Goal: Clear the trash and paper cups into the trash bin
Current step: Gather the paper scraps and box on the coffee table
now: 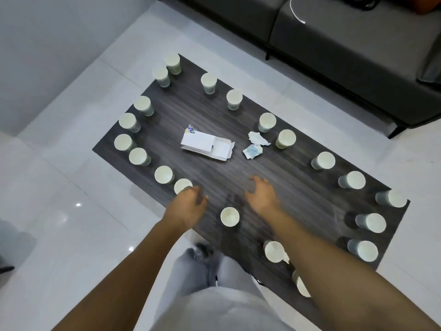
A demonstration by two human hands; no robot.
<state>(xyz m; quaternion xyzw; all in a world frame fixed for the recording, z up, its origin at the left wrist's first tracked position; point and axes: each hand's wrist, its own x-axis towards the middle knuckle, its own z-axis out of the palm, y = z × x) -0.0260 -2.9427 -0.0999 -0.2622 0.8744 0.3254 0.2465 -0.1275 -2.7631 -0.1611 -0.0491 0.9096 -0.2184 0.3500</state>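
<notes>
Both hands are hovering empty, fingers loosely curled, over the table.
The left hand [191,199] and right hand [261,194] are flanking an upright paper cup [229,216]; more cups are ringing the dark table [298,194], with a flattened box [206,145] and crumpled trash [255,144] lying mid-table.

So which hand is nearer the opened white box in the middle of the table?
The right hand. It hovers just below and right of the opened white box; the left hand is lower, at the table's left edge beside a paper cup.
</notes>
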